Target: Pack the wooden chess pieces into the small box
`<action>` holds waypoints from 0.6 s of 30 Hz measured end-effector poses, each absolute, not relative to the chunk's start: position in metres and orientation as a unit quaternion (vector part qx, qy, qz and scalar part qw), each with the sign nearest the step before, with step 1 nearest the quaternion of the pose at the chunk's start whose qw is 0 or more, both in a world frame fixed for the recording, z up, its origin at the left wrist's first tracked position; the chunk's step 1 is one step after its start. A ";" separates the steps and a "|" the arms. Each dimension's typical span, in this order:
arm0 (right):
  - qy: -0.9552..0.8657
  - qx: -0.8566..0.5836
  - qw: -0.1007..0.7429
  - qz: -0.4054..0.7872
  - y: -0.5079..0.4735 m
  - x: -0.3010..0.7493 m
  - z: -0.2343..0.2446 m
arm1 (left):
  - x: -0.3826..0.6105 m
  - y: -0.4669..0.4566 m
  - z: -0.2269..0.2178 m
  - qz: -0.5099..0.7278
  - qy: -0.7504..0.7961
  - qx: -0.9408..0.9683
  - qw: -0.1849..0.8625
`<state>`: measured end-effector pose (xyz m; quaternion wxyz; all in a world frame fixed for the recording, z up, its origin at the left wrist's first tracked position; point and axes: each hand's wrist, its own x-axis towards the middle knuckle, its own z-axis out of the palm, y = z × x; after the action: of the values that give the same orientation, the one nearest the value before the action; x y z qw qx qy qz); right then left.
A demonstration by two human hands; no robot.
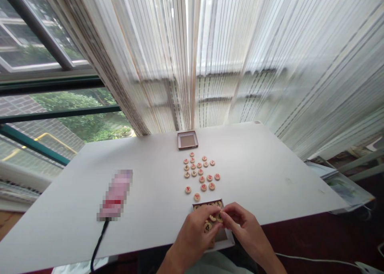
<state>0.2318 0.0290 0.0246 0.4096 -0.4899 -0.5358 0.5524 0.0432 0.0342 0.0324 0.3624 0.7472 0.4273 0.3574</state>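
Note:
My left hand [192,228] is curled over a shallow box [228,239] at the table's front edge. Between its thumb and fingers show wooden Chinese chess pieces, one with a black character [207,227]. Meeting it from the right, my right hand [244,225] has thumb and fingertips pinched at another black-marked chess piece [220,217]. More black-marked pieces [218,204] lie in a row along the box's far side. My hands hide much of the box. Beyond it, loose chess pieces [209,178] are scattered, most with red characters and several with black.
The shallow box lid [187,140] lies at the table's far edge. To the left, a pixelated pink object [116,194] has a black cable [99,242] running off the front edge. Sheer curtains [225,58] hang behind the white table [156,210].

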 end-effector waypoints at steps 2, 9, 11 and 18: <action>-0.543 -0.491 0.407 0.547 0.028 0.231 0.028 | 0.042 0.034 0.034 0.349 0.429 0.752 0.358; -0.574 -0.497 0.395 0.518 0.027 0.231 0.033 | 0.037 0.034 0.036 0.368 0.402 0.762 0.351; -0.583 -0.499 0.390 0.509 0.027 0.231 0.035 | 0.036 0.034 0.036 0.376 0.387 0.765 0.351; -0.593 -0.492 0.393 0.503 0.023 0.230 0.043 | 0.031 0.033 0.035 0.416 0.371 0.753 0.351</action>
<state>0.2297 0.0234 0.0432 0.3930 -0.4916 -0.5926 0.5028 0.0309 0.0328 0.0347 0.3507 0.7526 0.3705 0.4163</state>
